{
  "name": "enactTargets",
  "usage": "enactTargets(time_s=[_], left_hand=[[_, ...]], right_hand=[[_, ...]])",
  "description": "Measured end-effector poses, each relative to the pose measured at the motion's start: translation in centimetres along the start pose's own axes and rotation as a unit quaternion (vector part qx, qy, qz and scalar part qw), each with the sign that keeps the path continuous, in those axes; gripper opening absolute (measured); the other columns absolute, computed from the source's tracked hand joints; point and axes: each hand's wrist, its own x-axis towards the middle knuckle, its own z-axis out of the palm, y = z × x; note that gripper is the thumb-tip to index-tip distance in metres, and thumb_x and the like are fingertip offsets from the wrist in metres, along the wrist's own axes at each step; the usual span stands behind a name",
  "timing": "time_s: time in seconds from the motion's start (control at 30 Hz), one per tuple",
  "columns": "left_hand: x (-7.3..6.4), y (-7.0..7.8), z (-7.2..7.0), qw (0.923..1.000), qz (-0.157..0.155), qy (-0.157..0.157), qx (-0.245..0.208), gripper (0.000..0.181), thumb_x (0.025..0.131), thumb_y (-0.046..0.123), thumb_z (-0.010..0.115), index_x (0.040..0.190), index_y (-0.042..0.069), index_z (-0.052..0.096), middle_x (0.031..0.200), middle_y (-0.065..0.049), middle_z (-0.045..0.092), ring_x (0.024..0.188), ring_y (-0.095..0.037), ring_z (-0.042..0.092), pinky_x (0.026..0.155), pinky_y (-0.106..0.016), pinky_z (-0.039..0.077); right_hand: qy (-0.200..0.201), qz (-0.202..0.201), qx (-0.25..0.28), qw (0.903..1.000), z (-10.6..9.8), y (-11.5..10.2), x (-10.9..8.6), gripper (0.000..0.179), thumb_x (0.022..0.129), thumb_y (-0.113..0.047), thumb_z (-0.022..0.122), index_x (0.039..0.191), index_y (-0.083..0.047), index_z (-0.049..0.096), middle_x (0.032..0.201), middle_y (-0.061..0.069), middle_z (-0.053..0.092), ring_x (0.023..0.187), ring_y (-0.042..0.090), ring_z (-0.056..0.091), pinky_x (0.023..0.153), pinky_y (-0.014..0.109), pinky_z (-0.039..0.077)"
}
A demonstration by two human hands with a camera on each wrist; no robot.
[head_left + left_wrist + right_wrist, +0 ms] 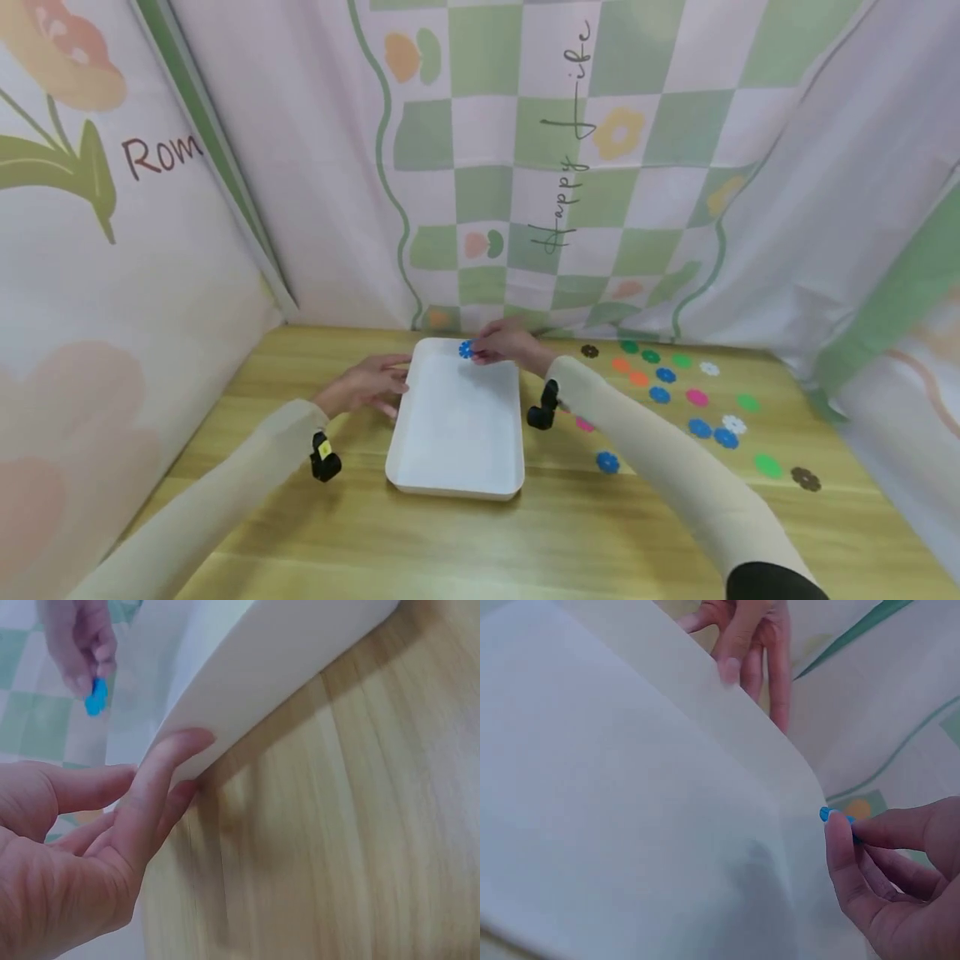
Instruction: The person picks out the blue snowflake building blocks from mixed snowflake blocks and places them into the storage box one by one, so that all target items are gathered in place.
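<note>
A white rectangular tray (pixel 461 425) lies on the wooden table. My right hand (pixel 508 343) pinches a blue flower-shaped disc (pixel 466 349) between thumb and fingers over the tray's far end. In the right wrist view the blue disc (pixel 826 814) is seen nearly edge-on at the fingertips, close to the tray's rim. At the tray's left side is my left hand (pixel 369 385), its fingers loosely extended. The left wrist view shows fingertips (pixel 196 739) of this hand touching the tray's outer wall (pixel 247 686), with the thumb near the rim.
Several flower-shaped discs lie scattered on the table to the right, among them a blue disc (pixel 607 462), a brown disc (pixel 806 478) and a green disc (pixel 767 465). Some sit under or beside my right forearm. A patterned curtain (pixel 547 208) stands behind the table (pixel 360 533).
</note>
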Motion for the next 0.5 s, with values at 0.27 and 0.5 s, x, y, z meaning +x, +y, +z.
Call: enactTargets(time_s=[0.27,0.5], left_hand=[[-0.1,0.0,0.0,0.9999,-0.006,0.007,-0.008,0.074,0.099,-0.008,0.057,0.165,0.003,0.024,0.165,-0.030,0.030,0.132,-0.047,0.059,0.077,-0.039,0.068],[-0.1,0.0,0.0,0.9999,-0.006,0.010,-0.006,0.074,0.100,-0.007,0.057,0.165,0.004,0.025,0.165,-0.030,0.032,0.129,-0.046,0.061,0.077,-0.041,0.068]], right_hand=[[0.025,-0.012,-0.086,0.9959,3.7,2.1,1.7,0.017,0.091,0.002,0.076,0.104,0.013,0.074,0.082,0.014,0.078,0.062,0.007,0.068,0.066,0.018,0.062],[0.064,-0.040,-0.121,0.9897,5.7,2.6,1.9,0.014,0.089,-0.003,0.080,0.093,0.008,0.073,0.073,0.014,0.077,0.057,0.007,0.067,0.061,0.015,0.052]])
